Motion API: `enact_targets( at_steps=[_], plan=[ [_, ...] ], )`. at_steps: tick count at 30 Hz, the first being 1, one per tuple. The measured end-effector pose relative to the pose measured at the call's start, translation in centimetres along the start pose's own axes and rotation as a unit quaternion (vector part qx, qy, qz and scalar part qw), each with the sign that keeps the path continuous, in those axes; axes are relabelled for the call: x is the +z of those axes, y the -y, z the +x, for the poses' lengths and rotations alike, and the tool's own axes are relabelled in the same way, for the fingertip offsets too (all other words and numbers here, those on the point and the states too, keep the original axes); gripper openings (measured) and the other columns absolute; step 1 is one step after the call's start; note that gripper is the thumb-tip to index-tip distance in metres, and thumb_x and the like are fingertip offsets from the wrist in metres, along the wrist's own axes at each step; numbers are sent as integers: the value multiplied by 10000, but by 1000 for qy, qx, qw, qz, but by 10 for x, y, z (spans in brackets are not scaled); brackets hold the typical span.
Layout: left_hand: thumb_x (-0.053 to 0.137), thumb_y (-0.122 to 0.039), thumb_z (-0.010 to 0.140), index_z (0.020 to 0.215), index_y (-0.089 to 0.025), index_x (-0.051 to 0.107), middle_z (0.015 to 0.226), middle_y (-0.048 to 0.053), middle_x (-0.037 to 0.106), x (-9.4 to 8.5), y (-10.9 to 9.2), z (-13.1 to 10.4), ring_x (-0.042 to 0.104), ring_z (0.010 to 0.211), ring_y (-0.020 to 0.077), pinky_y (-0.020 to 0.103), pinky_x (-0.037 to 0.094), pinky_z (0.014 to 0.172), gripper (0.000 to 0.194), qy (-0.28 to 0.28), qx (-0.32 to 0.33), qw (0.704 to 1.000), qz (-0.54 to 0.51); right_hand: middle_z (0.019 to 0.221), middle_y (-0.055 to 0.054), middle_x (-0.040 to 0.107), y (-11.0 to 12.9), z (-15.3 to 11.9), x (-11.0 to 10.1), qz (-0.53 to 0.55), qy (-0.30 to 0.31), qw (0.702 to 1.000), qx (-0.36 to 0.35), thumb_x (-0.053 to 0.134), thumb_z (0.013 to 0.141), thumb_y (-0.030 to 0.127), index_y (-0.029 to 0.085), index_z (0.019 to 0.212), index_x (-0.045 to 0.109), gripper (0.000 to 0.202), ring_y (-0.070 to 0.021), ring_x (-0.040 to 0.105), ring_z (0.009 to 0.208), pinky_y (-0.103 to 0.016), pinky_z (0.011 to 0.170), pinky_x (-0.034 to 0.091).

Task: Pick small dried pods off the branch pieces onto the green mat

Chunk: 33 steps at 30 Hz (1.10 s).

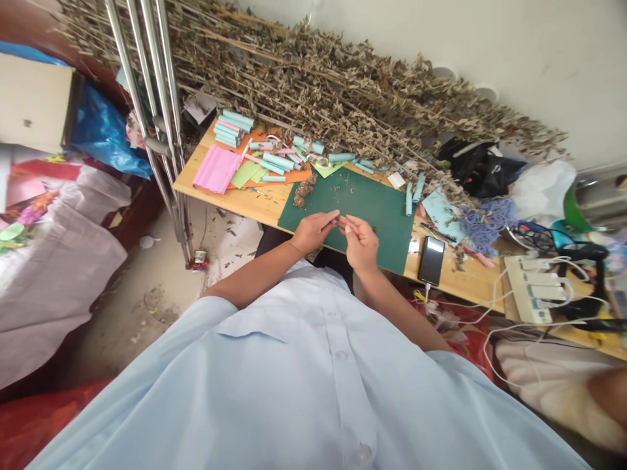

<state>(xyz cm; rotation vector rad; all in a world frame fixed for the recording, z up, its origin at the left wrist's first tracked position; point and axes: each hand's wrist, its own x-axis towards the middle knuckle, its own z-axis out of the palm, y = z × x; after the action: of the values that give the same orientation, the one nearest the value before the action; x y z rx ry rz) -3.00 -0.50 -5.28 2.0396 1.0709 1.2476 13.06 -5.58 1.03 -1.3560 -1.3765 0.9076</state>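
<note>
My left hand (313, 232) and my right hand (361, 243) meet above the near edge of a dark green cutting mat (372, 202). On both, thumb and fingers are pressed together, the fingertips almost touching. Whatever is between them is too small to make out. Just beyond my left hand, a clump of dried leaves (304, 189) rests on the mat, with small crumbs scattered around it. Several rolled paper tubes (277, 160), blue and pink, lie past the clump, beside pink sheets of paper (218, 170) and green paper (247, 173).
Dried leafy stalks (343, 85) are heaped along the wall behind the table (245, 201). To the right lie a phone (432, 260) on a cable, blue yarn (487, 225) and a power strip (531, 287). Metal crutches (157, 98) lean at the table's left end.
</note>
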Motion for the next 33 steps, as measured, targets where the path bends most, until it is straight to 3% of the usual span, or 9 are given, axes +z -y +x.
enact_targets(
  at_steps=[4,8,13,20,25,28,33],
  plan=[
    [594,-299,1058,1371,-151,683,1116,127,793,1,1,-1,754,1062,186,324,599,994,357,7,-6,1000,11,1297,-136,767,2,0,-2,-33,7,999,-33,562,1026,536,246,1303,648,410,-270,757,1182,-513,1061,609],
    [596,-305,1058,1377,-146,672,1132,129,789,0,2,-1,753,1076,192,332,594,1003,364,10,-5,1000,12,1316,-111,763,9,2,-8,-161,38,981,-101,501,1059,477,263,1328,659,378,-272,733,1228,-513,1136,566],
    [599,-297,1053,1375,-148,675,1115,116,790,1,2,-1,750,1073,194,322,596,995,363,12,-16,1000,11,1365,-148,731,19,10,-17,-309,109,930,-165,465,1055,364,219,1366,658,394,-322,698,1268,-532,1147,542],
    [591,-312,1057,1380,-150,674,1142,131,785,3,5,-3,750,1053,195,335,604,972,371,-5,0,1000,2,1353,-173,735,28,21,-20,-424,181,855,-237,400,1034,195,137,1397,649,444,-309,662,1325,-509,1156,532],
    [597,-335,1053,1353,-139,686,1099,136,788,3,4,-1,751,1010,201,338,607,927,369,-21,-1,1000,-6,1347,-207,731,31,26,-21,-482,209,807,-271,435,1016,161,77,1375,663,434,-320,665,1319,-495,1161,522],
    [620,-342,1041,1214,-149,741,1046,119,786,0,1,1,743,984,199,332,594,914,286,-9,-10,1000,-5,1337,-190,740,30,25,-23,-460,194,823,-272,433,1019,166,106,1350,683,419,-309,691,1285,-481,1131,551],
    [629,-307,1034,1098,-161,752,995,97,776,-7,-5,4,728,956,191,310,570,892,202,12,-11,1000,-7,1248,-104,791,23,22,-22,-312,104,921,-210,457,1066,272,220,1320,694,351,-260,751,1181,-456,1074,596]
  ],
)
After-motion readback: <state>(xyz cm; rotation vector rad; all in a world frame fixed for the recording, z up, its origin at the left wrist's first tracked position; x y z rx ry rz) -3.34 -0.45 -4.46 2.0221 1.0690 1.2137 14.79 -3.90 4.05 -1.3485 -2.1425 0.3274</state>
